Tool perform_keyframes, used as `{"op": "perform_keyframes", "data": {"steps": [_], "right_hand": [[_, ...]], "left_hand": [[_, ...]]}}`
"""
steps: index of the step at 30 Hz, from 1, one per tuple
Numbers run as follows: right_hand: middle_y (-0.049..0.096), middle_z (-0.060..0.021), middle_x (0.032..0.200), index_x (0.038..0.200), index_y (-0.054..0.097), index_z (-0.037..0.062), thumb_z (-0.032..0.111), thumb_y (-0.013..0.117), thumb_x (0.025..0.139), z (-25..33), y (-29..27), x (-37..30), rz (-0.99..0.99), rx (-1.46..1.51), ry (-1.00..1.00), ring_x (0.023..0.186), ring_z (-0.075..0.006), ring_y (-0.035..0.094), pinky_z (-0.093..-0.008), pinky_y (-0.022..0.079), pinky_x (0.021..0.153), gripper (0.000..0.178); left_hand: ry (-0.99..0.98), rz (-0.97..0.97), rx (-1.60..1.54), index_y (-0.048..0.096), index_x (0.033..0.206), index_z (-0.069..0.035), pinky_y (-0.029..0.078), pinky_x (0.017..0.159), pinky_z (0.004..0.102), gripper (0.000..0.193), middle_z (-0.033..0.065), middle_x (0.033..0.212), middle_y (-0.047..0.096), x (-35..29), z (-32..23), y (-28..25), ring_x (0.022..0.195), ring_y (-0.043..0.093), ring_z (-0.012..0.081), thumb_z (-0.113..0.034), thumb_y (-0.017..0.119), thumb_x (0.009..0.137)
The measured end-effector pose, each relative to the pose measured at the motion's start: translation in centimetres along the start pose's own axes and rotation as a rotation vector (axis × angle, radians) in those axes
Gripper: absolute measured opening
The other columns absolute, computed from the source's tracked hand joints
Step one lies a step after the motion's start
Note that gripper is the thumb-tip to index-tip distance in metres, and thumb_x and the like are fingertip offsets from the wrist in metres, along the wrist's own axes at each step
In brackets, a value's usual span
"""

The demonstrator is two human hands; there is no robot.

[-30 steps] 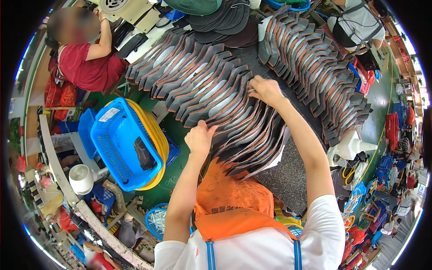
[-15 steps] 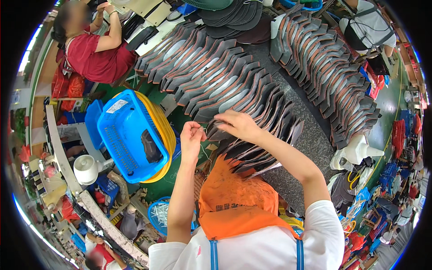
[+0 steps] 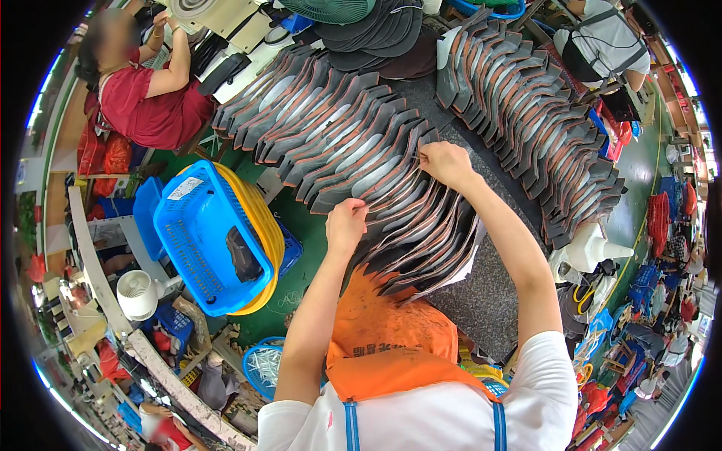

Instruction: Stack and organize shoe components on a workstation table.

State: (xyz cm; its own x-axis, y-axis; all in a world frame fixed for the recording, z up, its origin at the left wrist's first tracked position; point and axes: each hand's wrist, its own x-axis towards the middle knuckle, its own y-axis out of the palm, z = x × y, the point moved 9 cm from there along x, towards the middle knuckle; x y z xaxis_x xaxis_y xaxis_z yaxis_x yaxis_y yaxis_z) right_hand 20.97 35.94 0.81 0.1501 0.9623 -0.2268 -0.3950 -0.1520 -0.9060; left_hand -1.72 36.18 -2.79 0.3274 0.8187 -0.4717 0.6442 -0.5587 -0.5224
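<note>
A long row of overlapping curved dark grey pieces [image 3: 323, 135], with orange edges and pale middles, runs from the far left down to my lap. They look like shoe-upper parts. My left hand [image 3: 347, 225] pinches the near-left edge of one such piece. At its far-right edge my right hand [image 3: 446, 164] is closed too, fingertips pressed together on the edge. Between my hands this piece leans with the others in the row. The near end of the row rests over my orange apron [image 3: 395, 323]. My fingers hide the exact gripping spots.
Another row of like pieces [image 3: 526, 120] lies to the right on the dark tabletop [image 3: 489, 301]. A stack of round dark pieces [image 3: 376, 37] is at the back. Left stand a blue basket [image 3: 199, 240], a white fan [image 3: 138, 293] and a seated co-worker [image 3: 150, 98].
My right hand has moved right and away, onto the far edge of a piece. My left hand has shifted slightly right and closed on the near edge. Pieces near my lap have tilted and spread.
</note>
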Motion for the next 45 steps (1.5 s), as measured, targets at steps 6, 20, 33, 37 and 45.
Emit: {"op": "perform_keyframes", "data": {"steps": [6, 20, 33, 37, 45], "right_hand": [[0.055, -0.0106, 0.089, 0.093, 0.053, 0.0100, 0.020, 0.065, 0.073, 0.6, -1.6, 2.0, -0.248, -0.077, -0.169, 0.078, -0.0305, 0.060, -0.0413, 0.049, 0.064, 0.025], [0.056, -0.0055, 0.082, 0.112, 0.054, 0.0040, 0.016, 0.063, 0.077, 13.0, 4.8, -3.9, -0.002, 0.484, -0.692, 0.075, -0.0198, 0.058, -0.0287, 0.047, 0.064, 0.038], [0.059, -0.0022, 0.064, 0.074, 0.059, -0.0019, 0.012, 0.062, 0.079, 5.1, 2.1, -3.4, 0.350, 0.984, -0.121, 0.063, -0.0060, 0.052, -0.0230, 0.043, 0.060, 0.015], [0.057, -0.0018, 0.061, 0.074, 0.057, -0.0003, 0.013, 0.062, 0.079, 5.4, 3.2, -5.8, 0.405, 0.957, -0.101, 0.061, -0.0057, 0.052, -0.0235, 0.043, 0.059, 0.015], [0.051, 0.0012, 0.061, 0.072, 0.055, -0.0008, 0.009, 0.060, 0.081, 2.9, 3.4, -5.2, 0.348, 0.999, -0.040, 0.061, -0.0050, 0.051, -0.0214, 0.042, 0.057, 0.015]], "left_hand": [[0.117, -0.203, 0.608, 0.060, 0.075, -0.005, 0.047, 0.058, 0.0386, 0.021, 0.0132, 0.068, 0.063, -0.1, -2.9, -2.2, 0.066, 0.063, 0.0295, -0.024, 0.065, 0.076], [0.039, 0.010, -0.598, 0.046, 0.091, -0.002, 0.043, 0.064, 0.0245, 0.011, 0.0055, 0.070, 0.057, -1.8, 2.8, -5.6, 0.066, 0.057, 0.0130, 0.002, 0.051, 0.082], [0.207, -0.292, 0.172, 0.066, 0.086, -0.006, 0.045, 0.052, 0.0315, 0.017, 0.0091, 0.056, 0.059, -1.7, -2.2, -4.0, 0.055, 0.061, 0.0190, -0.021, 0.065, 0.076], [0.157, -0.312, 0.456, 0.068, 0.084, -0.009, 0.046, 0.055, 0.0368, 0.021, 0.0114, 0.062, 0.061, -1.9, -1.8, -2.8, 0.061, 0.061, 0.0294, -0.026, 0.070, 0.071], [-0.064, 0.113, -0.287, 0.066, 0.077, -0.004, 0.044, 0.053, 0.0318, 0.015, 0.0117, 0.061, 0.061, 0.3, 2.6, -1.0, 0.056, 0.060, 0.0210, -0.019, 0.065, 0.074]]}}
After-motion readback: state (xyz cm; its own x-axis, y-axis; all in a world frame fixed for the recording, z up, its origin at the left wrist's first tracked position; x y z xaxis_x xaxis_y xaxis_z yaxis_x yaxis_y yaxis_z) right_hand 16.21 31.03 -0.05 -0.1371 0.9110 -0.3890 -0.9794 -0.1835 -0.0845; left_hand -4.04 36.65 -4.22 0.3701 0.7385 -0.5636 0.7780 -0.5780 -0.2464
